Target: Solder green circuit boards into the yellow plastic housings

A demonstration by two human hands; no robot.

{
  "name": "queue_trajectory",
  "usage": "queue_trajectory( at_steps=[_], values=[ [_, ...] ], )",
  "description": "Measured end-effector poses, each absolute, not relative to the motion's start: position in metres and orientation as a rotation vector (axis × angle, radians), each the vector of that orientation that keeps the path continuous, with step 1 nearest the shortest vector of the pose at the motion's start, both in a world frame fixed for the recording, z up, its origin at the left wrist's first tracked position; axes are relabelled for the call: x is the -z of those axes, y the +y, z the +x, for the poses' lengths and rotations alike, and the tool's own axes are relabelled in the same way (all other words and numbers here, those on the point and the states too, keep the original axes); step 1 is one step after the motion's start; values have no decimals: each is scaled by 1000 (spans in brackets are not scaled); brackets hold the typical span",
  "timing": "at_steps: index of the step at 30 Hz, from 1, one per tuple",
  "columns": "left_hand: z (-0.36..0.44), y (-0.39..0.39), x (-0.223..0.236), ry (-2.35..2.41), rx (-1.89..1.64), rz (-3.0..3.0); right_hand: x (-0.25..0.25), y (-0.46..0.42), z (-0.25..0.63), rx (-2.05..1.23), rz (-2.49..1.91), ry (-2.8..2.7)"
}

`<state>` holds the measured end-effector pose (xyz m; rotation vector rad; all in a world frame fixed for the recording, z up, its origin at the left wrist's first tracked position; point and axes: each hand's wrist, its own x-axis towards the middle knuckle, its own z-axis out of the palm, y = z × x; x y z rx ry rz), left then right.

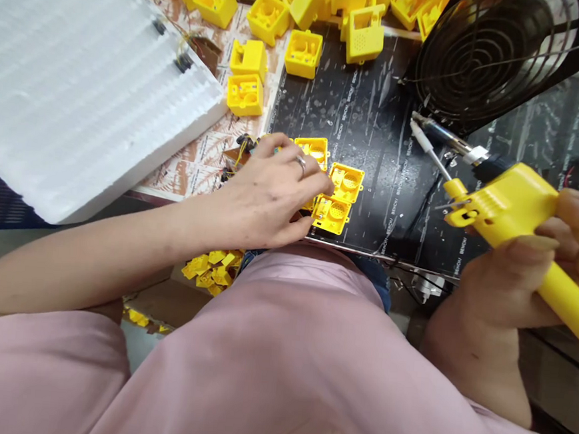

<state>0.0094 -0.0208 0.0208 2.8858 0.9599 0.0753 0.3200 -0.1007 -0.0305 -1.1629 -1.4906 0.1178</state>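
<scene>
My left hand (276, 186), with a ring on one finger, reaches over a small group of open yellow plastic housings at the near edge of the bench. Its fingers are spread, and the index fingertip touches the upper right housing (346, 183). The thumb rests beside the lower housing (330, 214). Another housing (313, 152) shows beyond the knuckles; what lies beneath the palm is hidden. At the right, my right hand (521, 269) is wrapped round a yellow soldering gun (516, 198), raised above the bench with its metal tip and white-ended feed tube pointing up and left.
Several yellow housings (268, 16) are heaped at the back. A black fan (477, 58) stands behind the soldering gun. White foam (89, 87) covers the left side, with small wired parts (183, 61) at its edge. Below the bench are more yellow pieces (211, 270).
</scene>
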Motion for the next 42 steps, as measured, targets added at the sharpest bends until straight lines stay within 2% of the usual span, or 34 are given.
queue_trajectory(
  at_steps=[3, 8, 13, 16, 21, 24, 29, 32, 37, 39, 42],
  values=[
    [-12, -13, -29, 896, -54, 2885, 38, -83, 310, 174, -1070, -1276],
    [-13, -2, -3, 1010, 190, 2791, 38, -79, 308, 267, -1104, -1225],
    [-20, -8, 9, 1029, 91, 2783, 47, -84, 314, 313, -1141, -1289],
    [-64, -34, -3, 1020, -100, 2754, 54, -85, 320, 290, -1115, -1305],
    [-162, -96, -18, 1221, -71, 2657, 57, -89, 320, 191, -1132, -1448],
    [-190, -111, -25, 1177, -109, 2683, 53, -89, 314, 181, -1154, -1482],
    [-145, -55, -31, 1399, -442, 2606, 48, -83, 306, 150, -1133, -1443],
    [-91, 23, -11, 1503, -386, 2633, 48, -82, 305, 156, -1114, -1382],
    [-17, 147, 28, 1776, -445, 2347, 49, -84, 308, 181, -1136, -1349],
    [-2, 166, 34, 1835, -356, 2221, 48, -85, 311, 155, -1168, -1382],
    [3, 152, 36, 1733, -234, 2269, 46, -85, 318, 133, -1208, -1433]
  ],
)
